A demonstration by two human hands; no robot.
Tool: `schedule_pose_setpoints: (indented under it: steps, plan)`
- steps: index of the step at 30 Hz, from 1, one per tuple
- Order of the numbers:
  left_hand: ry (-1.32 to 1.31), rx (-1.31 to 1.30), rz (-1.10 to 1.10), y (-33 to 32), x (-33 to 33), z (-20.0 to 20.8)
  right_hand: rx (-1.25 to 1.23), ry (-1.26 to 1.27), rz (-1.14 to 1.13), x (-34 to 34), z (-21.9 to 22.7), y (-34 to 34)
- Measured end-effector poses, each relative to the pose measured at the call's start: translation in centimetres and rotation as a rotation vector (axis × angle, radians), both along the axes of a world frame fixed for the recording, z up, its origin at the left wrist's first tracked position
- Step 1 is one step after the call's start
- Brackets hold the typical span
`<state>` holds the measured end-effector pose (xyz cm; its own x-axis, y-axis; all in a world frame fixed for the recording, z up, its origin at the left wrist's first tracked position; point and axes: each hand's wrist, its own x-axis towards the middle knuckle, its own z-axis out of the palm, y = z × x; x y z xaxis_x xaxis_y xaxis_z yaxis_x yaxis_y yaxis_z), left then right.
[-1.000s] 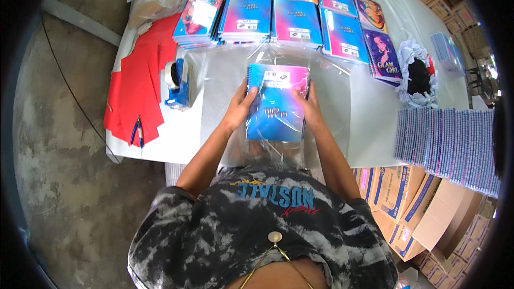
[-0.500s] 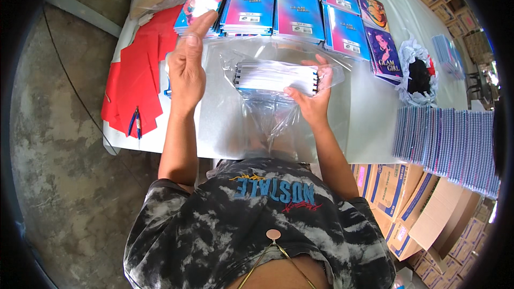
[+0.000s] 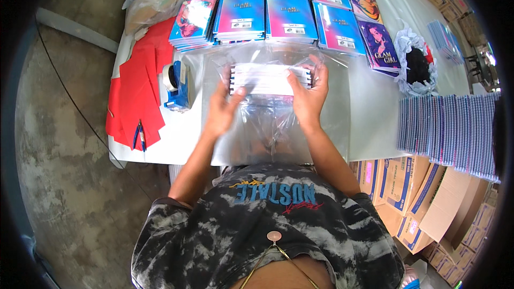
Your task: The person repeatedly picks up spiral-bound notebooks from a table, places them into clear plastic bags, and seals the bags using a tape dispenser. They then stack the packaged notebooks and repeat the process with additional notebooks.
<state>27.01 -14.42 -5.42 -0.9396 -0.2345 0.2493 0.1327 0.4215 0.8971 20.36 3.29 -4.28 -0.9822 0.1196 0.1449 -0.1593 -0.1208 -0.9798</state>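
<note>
Between my hands, a stack of spiral notebooks stands with its white page edges facing up and dark coils at both ends. A clear plastic bag surrounds the stack and hangs toward me, crumpled. My left hand grips the stack's left end through the film, thumb on the near side. At the other end, my right hand holds it, with the thumb over the page edges and the fingers behind. Left of my left hand, a blue tape dispenser stands on the white table.
Piles of colourful notebooks line the far side. Red sheets lie at left, under a small blue-handled tool. A long row of notebooks and a bag with dark contents are at right; cardboard boxes stand below.
My left hand has come down and right from beside the stack and taken hold of its left end, uncovering the tape dispenser. My right hand keeps its hold. The view has shifted slightly.
</note>
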Motion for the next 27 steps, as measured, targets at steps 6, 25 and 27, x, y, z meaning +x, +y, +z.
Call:
schedule_pose_setpoints:
  steps: [6,25,27]
  plan:
    - [0.318,-0.423,0.307,4.0,0.6,-1.0,0.138,0.036,-0.144,-0.7,-0.9,-0.1]
    - [-0.053,-0.099,-0.179,2.6,-1.8,8.0,1.065,0.642,0.117,2.9,1.1,0.8]
    - [0.054,-0.198,-0.107,1.8,-4.8,8.2,1.077,0.673,0.101,2.8,1.0,0.9]
